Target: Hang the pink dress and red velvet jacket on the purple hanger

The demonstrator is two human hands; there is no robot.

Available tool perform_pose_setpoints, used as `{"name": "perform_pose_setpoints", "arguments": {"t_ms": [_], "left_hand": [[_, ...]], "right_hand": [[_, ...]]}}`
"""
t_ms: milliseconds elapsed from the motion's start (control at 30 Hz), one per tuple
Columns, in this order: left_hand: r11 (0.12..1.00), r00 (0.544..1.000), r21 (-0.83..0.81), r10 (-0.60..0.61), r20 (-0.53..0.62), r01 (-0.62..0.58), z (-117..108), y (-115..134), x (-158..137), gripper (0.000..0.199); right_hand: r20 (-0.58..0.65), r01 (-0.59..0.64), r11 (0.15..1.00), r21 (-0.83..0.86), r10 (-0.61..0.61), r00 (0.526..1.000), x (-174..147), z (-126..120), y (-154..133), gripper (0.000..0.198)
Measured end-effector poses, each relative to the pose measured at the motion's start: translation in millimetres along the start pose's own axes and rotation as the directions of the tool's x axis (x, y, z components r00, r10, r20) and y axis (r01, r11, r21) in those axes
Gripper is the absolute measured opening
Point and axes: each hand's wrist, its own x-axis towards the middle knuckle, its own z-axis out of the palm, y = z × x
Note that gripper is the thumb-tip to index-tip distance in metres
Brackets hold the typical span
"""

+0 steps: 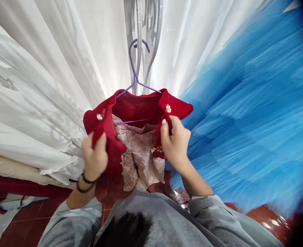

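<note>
In front of me a red jacket (138,104) hangs on a purple clothes hanger (135,70). My left hand (94,156), with dark bands at the wrist, pinches the jacket's left front edge. On the other side, my right hand (175,142) grips the right front edge just below a flower-like button (168,108). The two fronts are held apart. Between them a pale pink, shiny patterned garment (138,144) shows, with the hanger's lower bar across its top. A pearly button (100,117) sits on the left front.
The hanger's hook is over an ornate white metal stand (138,24). White drapery (50,51) spreads behind and to the left. A full blue tulle skirt (251,116) fills the right side. Dark red tiles (33,219) cover the floor.
</note>
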Motion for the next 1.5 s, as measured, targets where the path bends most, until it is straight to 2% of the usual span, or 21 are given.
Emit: {"name": "perform_pose_setpoints", "arguments": {"t_ms": [33,100,167,233,333,400,500,600,667,733,767,833,900,967,1067,1133,1233,1300,1333,1400,1500], "left_hand": [[1.0,1.0,0.009,0.007,-0.013,-0.007,10,6,-7,0.032],[0.996,0.977,0.082,0.003,0.213,-0.021,38,11,-13,0.031],[0.973,0.902,0.231,-0.124,0.413,0.028,64,6,-10,0.029],[0.931,0.856,0.355,-0.25,0.453,0.084,82,-9,-7,0.03],[0.913,0.867,0.397,-0.274,0.417,0.097,96,-34,-15,0.035],[0.911,0.864,0.406,-0.259,0.432,0.07,101,-43,-26,0.034],[0.931,0.867,0.366,-0.178,0.465,-0.005,104,-46,-35,0.037],[0.947,0.926,0.267,0.071,0.37,-0.179,91,-42,-22,0.041],[0.911,0.93,0.257,0.253,0.268,-0.322,77,-40,-2,0.036],[0.835,0.875,0.279,0.41,0.258,-0.474,63,-39,24,0.03],[0.779,0.822,0.282,0.478,0.311,-0.56,58,-39,37,0.035],[0.64,0.669,0.253,0.568,0.48,-0.725,53,-39,61,0.052],[0.522,0.542,0.233,0.582,0.606,-0.821,55,-39,84,0.057],[0.437,0.494,0.273,0.546,0.676,-0.857,59,-34,103,0.047],[0.358,0.464,0.314,0.497,0.733,-0.879,59,-13,129,0.032],[0.376,0.492,0.329,0.527,0.693,-0.866,58,5,142,0.031],[0.459,0.602,0.397,0.518,0.608,-0.795,63,26,151,0.028],[0.495,0.646,0.433,0.435,0.627,-0.753,72,33,149,0.028],[0.508,0.658,0.446,0.388,0.645,-0.737,78,34,147,0.028],[0.538,0.686,0.474,0.307,0.66,-0.697,86,36,140,0.031],[0.643,0.747,0.469,0.254,0.614,-0.605,91,38,136,0.031]], "right_hand": [[0.017,0.013,0.999,0.048,-0.014,1.0,-7,9,-1,0.046],[0.13,0.004,0.999,0.035,-0.008,0.991,-18,39,5,0.049],[0.29,-0.009,0.998,-0.065,0.028,0.956,-25,72,22,0.057],[0.367,-0.007,0.993,-0.114,0.048,0.929,-31,101,41,0.069],[0.252,-0.009,0.999,-0.041,0.019,0.968,-38,129,63,0.079],[0.174,-0.055,0.998,0.009,0.053,0.983,-40,135,69,0.075],[0.149,-0.134,0.981,0.143,0.113,0.982,-44,124,65,0.057],[0.041,-0.068,0.968,0.242,0.06,0.997,-54,107,54,0.047],[0.064,0.009,0.975,0.22,-0.024,0.998,-61,108,47,0.047],[0.229,0.081,0.978,0.192,-0.125,0.965,-63,121,44,0.049],[0.319,0.125,0.975,0.186,-0.18,0.93,-63,130,45,0.052],[0.431,0.213,0.959,0.188,-0.276,0.859,-66,148,52,0.06],[0.461,0.245,0.946,0.214,-0.319,0.828,-76,160,65,0.061],[0.477,0.183,0.948,0.26,-0.291,0.83,-94,166,81,0.055],[0.458,0.054,0.951,0.303,-0.195,0.867,-123,170,102,0.046],[0.366,0.022,0.952,0.305,-0.138,0.92,-135,174,107,0.041],[0.011,0.072,0.962,0.263,-0.077,0.997,-133,183,102,0.037],[-0.262,0.105,0.983,0.152,-0.063,0.963,-115,186,98,0.04],[-0.338,0.1,0.991,0.084,-0.066,0.939,-103,186,97,0.042],[-0.362,0.083,0.997,-0.009,-0.081,0.929,-80,179,95,0.037],[-0.323,0.16,0.986,0.053,-0.134,0.937,-62,156,85,0.032]]}}
